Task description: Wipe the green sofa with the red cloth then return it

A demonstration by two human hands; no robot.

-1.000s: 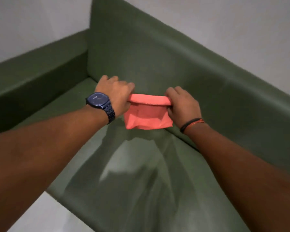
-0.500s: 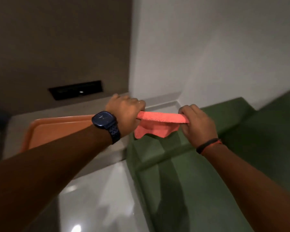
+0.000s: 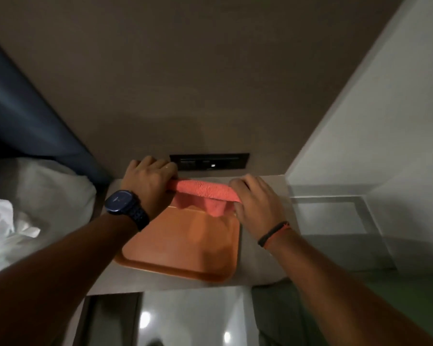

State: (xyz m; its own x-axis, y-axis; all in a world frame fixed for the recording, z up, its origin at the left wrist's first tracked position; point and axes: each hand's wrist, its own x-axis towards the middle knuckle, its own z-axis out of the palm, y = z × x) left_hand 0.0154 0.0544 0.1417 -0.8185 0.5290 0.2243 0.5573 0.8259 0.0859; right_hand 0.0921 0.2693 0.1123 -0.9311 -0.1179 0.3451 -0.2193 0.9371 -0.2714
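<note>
Both hands, left hand [image 3: 149,179] and right hand [image 3: 256,201], closed on folded red terry cloth [image 3: 205,193], long axis 9-to-3 between them, hanging over flat orange plastic tray [image 3: 185,248] directly toward 6 on table [image 3: 260,265].

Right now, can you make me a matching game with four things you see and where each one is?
Things:
1. red cloth
2. orange tray
3. dark watch
4. black and red bands

Places:
A. on the right wrist
B. lying on the pale counter
C. stretched between the left hand and the right hand, over the tray's far end
D. on the left wrist

Pairs: 1-C, 2-B, 3-D, 4-A
</note>
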